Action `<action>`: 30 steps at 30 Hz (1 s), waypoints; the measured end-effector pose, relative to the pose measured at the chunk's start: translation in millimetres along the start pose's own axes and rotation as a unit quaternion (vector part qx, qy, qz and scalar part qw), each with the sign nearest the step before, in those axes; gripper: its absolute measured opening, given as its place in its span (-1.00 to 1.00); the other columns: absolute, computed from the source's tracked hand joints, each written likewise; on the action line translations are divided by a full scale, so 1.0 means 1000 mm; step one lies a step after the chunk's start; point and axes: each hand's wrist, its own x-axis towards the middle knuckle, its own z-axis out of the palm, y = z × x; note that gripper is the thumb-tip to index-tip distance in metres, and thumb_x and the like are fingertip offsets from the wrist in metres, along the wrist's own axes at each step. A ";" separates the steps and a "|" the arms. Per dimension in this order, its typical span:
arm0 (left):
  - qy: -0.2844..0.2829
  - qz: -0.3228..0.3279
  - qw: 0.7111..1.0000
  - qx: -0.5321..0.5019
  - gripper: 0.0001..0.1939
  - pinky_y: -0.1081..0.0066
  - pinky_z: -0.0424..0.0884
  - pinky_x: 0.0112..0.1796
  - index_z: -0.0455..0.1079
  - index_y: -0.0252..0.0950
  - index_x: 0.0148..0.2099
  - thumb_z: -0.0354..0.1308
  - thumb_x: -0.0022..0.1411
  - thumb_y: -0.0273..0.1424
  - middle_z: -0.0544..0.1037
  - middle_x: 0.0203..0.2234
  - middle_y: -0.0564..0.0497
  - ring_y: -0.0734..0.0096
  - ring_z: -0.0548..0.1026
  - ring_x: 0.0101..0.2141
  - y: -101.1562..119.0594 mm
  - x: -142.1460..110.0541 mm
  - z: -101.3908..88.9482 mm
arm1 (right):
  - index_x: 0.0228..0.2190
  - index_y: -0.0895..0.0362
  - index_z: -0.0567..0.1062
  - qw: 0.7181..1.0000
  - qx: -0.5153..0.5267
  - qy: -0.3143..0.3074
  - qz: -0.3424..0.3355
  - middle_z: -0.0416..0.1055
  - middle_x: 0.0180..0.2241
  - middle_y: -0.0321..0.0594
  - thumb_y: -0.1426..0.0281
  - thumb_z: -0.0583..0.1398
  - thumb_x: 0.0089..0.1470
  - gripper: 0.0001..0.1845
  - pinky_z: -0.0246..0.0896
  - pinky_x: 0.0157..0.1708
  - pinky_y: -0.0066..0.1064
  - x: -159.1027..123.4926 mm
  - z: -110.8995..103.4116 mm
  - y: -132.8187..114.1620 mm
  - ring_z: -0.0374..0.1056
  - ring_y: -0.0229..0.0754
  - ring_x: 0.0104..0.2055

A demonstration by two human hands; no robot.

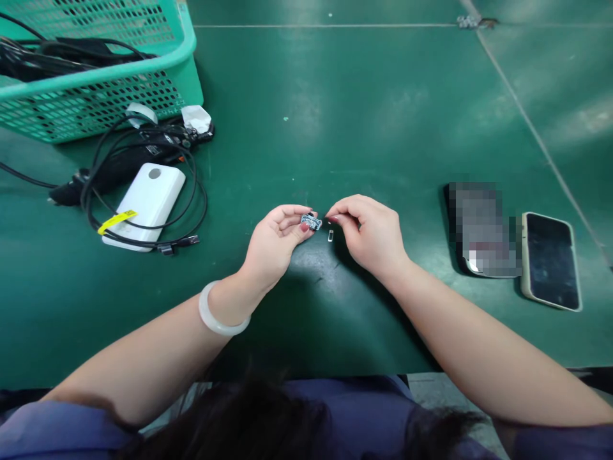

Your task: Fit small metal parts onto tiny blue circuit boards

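Observation:
My left hand [272, 243] is closed, thumb and fingertips pinching a small circuit board [311, 222] with dark and pale parts on it. Just to its right, my right hand [376, 236] has its thumb and index fingertip pressed together. A tiny bit of something may be between those fingertips, too small to name. Below the fingertips, a small rectangular metal frame [330, 236] lies on the green table, apart from both hands. A white bangle [215, 313] circles my left wrist.
At the upper left stands a green mesh basket [186, 51] of black cables. Beside it are a white power bank [143, 207], a coiled black cable [204, 207] and a black device [129, 163]. Two phones lie right: a blurred one [483, 223] and one in a pale case [550, 259].

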 end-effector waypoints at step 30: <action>-0.007 -0.010 1.000 0.011 -0.72 0.28 0.46 -0.06 0.45 -0.30 -0.22 0.38 -0.03 -0.39 0.60 -0.35 0.00 0.39 0.57 -0.22 0.000 -0.001 0.001 | -0.32 0.06 0.59 0.993 -0.089 0.004 -0.074 0.57 -0.30 -0.21 0.50 0.05 0.19 -0.69 0.35 -0.24 -0.27 -0.011 -0.003 -0.020 0.44 -0.14 -0.26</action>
